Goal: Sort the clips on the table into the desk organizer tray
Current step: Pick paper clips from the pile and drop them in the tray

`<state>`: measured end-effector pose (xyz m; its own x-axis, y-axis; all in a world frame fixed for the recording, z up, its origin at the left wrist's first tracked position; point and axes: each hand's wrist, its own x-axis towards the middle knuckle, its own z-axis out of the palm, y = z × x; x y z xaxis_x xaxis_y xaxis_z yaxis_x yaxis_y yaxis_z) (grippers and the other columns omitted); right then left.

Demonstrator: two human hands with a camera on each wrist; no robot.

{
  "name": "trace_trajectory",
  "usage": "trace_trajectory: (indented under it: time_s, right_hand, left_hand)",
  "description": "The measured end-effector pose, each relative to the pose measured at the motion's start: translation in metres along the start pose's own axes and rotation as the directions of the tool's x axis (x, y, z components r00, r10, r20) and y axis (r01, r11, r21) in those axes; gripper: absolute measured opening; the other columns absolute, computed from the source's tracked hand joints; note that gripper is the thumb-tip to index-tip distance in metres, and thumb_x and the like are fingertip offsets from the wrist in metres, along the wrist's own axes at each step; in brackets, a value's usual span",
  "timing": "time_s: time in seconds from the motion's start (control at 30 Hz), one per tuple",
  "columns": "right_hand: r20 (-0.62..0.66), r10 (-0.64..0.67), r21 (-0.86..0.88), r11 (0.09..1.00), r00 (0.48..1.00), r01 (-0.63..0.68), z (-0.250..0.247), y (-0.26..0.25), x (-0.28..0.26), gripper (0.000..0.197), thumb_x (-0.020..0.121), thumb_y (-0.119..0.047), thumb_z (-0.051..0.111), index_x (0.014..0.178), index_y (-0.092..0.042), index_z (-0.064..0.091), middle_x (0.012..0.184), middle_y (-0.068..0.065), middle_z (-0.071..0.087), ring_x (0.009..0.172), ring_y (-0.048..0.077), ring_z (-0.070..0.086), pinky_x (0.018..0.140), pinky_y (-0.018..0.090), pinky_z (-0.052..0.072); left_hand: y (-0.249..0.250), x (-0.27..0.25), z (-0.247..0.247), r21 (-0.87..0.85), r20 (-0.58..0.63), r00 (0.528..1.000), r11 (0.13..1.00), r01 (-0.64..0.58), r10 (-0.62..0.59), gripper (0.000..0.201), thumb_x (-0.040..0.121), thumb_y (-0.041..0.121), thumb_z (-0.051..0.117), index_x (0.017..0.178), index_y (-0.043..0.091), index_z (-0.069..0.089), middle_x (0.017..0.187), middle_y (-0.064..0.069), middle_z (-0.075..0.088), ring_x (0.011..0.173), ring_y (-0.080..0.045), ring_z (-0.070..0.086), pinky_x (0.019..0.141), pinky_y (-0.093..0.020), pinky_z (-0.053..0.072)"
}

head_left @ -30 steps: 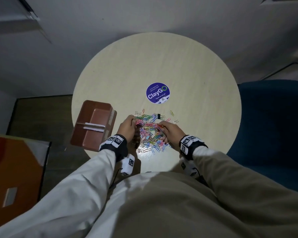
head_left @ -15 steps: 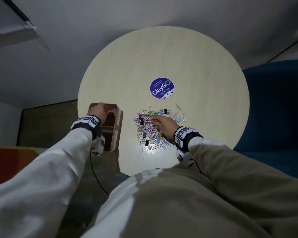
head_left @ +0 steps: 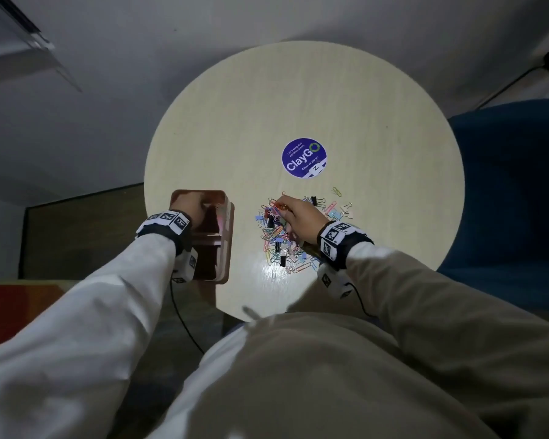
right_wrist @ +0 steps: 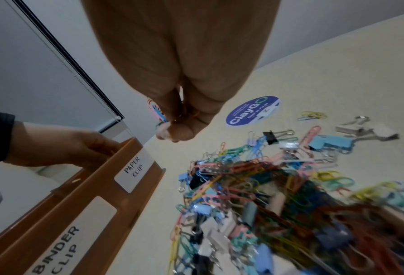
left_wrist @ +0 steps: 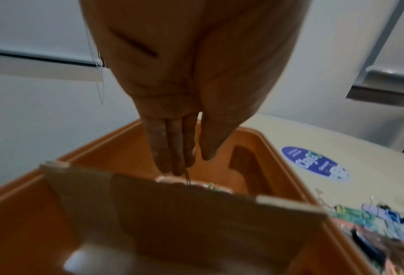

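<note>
Your left hand [left_wrist: 172, 145], fingers straight, is dropping paper clips into the tray [head_left: 227, 236] compartment beneath it, while your right hand [head_left: 298, 217] pinches more from the pile [head_left: 279, 245] under it, so carry those across to that same compartment next.

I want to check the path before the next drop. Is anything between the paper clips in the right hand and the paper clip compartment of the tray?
Only the left hand, which hangs over that compartment of the tray. The bare table between it and the right hand holds nothing.
</note>
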<state>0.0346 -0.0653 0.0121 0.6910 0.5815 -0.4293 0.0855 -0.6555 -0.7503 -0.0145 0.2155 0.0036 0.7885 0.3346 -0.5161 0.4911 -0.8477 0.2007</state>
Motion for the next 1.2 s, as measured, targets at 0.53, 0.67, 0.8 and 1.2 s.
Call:
trace_trajectory:
  time_s: [0.53,0.67,0.8,1.2]
  right_hand:
    - [0.14,-0.128,-0.201,0.967,0.982,0.154,0.079,-0.129,0.079,0.033,0.091,0.003,0.048,0.121,-0.005,0.058,0.108,0.019,0.067,0.097,0.035,0.065,0.084,0.038,0.052]
    - [0.177,-0.09,-0.383,0.911,0.98,0.153,0.101,-0.128,0.091,0.035,0.08,0.003,0.055,0.113,-0.004,0.065,0.114,0.016,0.067,0.108,0.033,0.063,0.092,0.037,0.051]
    - [0.157,-0.095,-0.418,0.896,0.983,0.153,0.097,-0.131,0.091,0.031,0.086,0.001,0.056,0.115,-0.003,0.063,0.119,0.014,0.066,0.112,0.03,0.06,0.093,0.032,0.047]
    - [-0.046,-0.082,-0.068,0.995,0.996,0.079,0.03,-0.06,0.075,0.028,0.093,-0.003,0.04,0.101,-0.016,0.062,0.094,0.013,0.068,0.085,0.027,0.069,0.075,0.048,0.057]
  left_hand:
    - [-0.037,-0.031,-0.002,-0.189,-0.312,0.95,0.979,-0.083,0.02,0.054,0.087,-0.004,0.048,0.139,0.01,0.054,0.151,-0.01,0.043,0.131,-0.032,0.049,0.113,-0.038,0.035]
    - [-0.038,-0.033,-0.003,-0.177,-0.295,0.955,0.981,-0.08,0.025,0.06,0.085,-0.008,0.046,0.141,0.013,0.051,0.154,-0.007,0.04,0.13,-0.032,0.051,0.111,-0.041,0.038]
    - [-0.04,-0.029,0.003,-0.196,-0.301,0.954,0.977,-0.079,0.017,0.058,0.087,-0.005,0.048,0.142,0.012,0.049,0.154,-0.006,0.039,0.129,-0.033,0.051,0.109,-0.042,0.04]
    - [0.013,-0.035,0.014,-0.154,-0.478,0.879,0.984,-0.091,0.006,0.046,0.092,0.006,0.051,0.137,0.015,0.054,0.144,-0.013,0.047,0.134,-0.031,0.039,0.113,-0.044,0.026]
